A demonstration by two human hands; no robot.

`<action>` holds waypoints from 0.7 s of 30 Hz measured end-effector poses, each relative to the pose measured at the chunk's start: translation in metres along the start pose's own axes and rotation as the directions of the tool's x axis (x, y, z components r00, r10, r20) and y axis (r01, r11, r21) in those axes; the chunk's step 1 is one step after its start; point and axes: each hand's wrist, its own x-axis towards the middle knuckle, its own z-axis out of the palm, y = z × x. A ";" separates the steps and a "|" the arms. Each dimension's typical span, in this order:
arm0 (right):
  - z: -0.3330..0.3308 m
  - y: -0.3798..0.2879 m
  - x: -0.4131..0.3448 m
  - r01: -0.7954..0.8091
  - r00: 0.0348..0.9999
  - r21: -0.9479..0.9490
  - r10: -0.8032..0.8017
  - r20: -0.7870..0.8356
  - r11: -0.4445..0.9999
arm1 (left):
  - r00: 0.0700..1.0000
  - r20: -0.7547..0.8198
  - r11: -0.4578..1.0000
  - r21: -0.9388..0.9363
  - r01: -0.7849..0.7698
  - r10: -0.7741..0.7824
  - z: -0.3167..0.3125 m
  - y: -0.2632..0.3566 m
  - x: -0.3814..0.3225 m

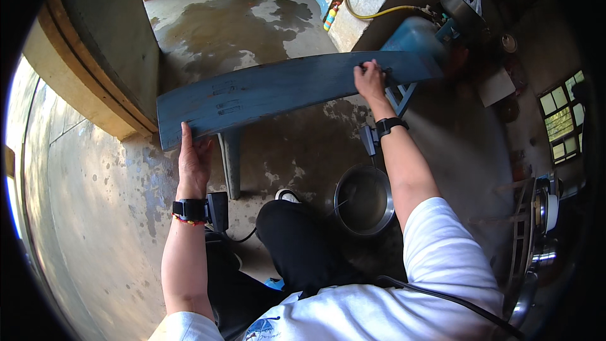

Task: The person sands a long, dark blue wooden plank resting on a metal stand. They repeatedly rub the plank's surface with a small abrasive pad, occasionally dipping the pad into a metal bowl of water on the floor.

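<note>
A blue-painted wooden bench (293,83) stretches across in front of me, its long top wet-looking and worn at the edges. One leg (230,166) shows below the left part, and blue slanting legs show on the right. My left hand (194,156) grips the near left corner, thumb on the top and fingers at the edge. Toward the right end, my right hand (370,78) presses on the top with curled fingers. Something small and dark, perhaps a scouring pad (386,70), shows under those fingers, mostly hidden.
A metal basin (364,201) of cloudy water stands on the floor by my right arm. Beyond the bench are a blue gas cylinder (412,35) with a yellow hose (378,15), a spray bottle (332,16) and a wet floor patch (227,28). A rack with metal pots (544,251) stands right.
</note>
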 end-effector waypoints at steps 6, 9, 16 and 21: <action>-0.009 -0.231 -0.078 0.461 0.745 0.692 -0.666 0.039 0.556 | 0.980 -0.097 0.985 0.019 -0.171 0.172 0.006 -0.007 -0.002; -0.001 -0.268 -0.100 0.366 0.738 0.719 -0.655 0.162 0.590 | 0.970 -0.135 0.978 0.063 -0.196 0.203 -0.010 0.007 -0.008; -0.023 -0.050 0.004 0.027 0.981 0.361 -0.094 0.168 0.932 | 0.893 -0.223 0.920 0.134 -0.369 0.390 -0.062 0.070 -0.018; -0.003 -0.114 -0.018 -0.007 0.954 -0.079 0.030 0.297 0.997 | 0.788 -0.314 0.845 0.279 -0.457 0.530 -0.047 0.059 -0.023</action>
